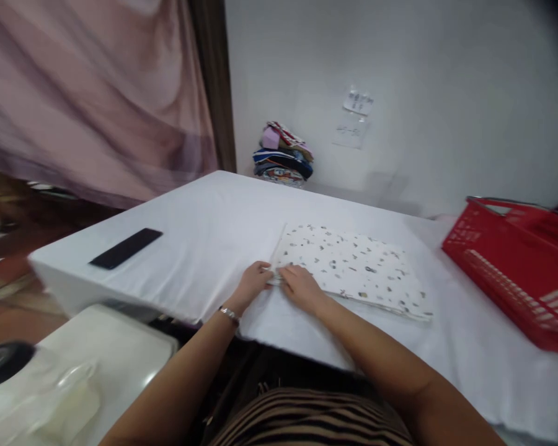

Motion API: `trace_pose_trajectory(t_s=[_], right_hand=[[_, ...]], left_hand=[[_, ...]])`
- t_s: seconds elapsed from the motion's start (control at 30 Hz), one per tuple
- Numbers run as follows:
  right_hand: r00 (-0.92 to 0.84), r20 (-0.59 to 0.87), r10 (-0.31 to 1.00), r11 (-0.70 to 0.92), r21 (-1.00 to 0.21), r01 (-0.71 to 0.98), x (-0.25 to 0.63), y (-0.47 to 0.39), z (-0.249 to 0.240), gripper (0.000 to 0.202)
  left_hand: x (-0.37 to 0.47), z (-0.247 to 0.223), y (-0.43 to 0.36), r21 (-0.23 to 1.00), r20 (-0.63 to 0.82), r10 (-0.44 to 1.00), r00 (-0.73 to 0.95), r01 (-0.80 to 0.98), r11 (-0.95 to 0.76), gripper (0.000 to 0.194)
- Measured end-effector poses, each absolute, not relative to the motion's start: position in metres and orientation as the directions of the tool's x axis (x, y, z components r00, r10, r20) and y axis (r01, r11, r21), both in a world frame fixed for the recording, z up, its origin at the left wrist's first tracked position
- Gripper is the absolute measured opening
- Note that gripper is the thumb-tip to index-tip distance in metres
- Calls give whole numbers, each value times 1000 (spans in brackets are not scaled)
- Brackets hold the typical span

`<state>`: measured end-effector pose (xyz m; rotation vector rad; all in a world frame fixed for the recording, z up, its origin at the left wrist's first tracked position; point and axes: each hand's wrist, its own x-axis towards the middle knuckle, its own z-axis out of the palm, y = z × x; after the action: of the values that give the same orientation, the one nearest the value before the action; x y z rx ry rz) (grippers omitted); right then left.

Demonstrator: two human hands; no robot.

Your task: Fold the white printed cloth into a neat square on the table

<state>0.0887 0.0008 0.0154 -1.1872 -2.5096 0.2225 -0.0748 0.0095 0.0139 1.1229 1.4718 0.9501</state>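
A folded white cloth with small printed figures [353,263] lies flat on the white-covered table [204,217]. At its near left corner, my left hand [252,282] has its fingers closed on the cloth's edge, a bracelet on the wrist. Close beside it, my right hand [302,286] rests at the same corner, fingers together over the cloth's edge. The cloth's layers show along its near side.
A red plastic basket [516,266] stands at the table's right. On the left lies a black flat object [126,248]. Folded fabrics [283,155] are stacked beyond the far edge. A white surface [106,347] with a plastic bag is at the lower left.
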Motion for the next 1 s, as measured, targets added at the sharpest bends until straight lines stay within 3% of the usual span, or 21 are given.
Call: trace_pose_trajectory(t_s=[0.1,0.23,0.37,0.43,0.53,0.6,0.8,1.0], right_hand=[[-569,296,767,641,-317,699,127,-15,15,37],[-392,305,868,479,-305,823,209,-47,10,30],[-94,338,937,210,-325,922,300,-84,7,22],[102,336,936,44,-400,915,338,-98,9,20],[473,202,857,-278,-593,756,377,-105,16,22],[598,78,798,-415,-649,638,391,-102,21,23],[611,-236,755,-595,-639,488,393,-81,32,18],[576,-368,730,-660,-598,455,390,-74,44,21]], left_hand=[[-78,14,14,909,-217,974,-70,349,228,32],[-82,16,23,864,-234,971,-48,448,231,38],[-81,23,27,792,-246,969,-38,569,223,38],[-79,26,27,776,-246,968,-41,591,222,37],[-76,28,27,758,-262,962,-71,602,251,33],[-75,28,28,750,-270,960,-78,608,261,32],[-76,29,26,737,-258,962,-82,628,252,32],[-72,39,21,745,-256,964,-77,619,247,33]])
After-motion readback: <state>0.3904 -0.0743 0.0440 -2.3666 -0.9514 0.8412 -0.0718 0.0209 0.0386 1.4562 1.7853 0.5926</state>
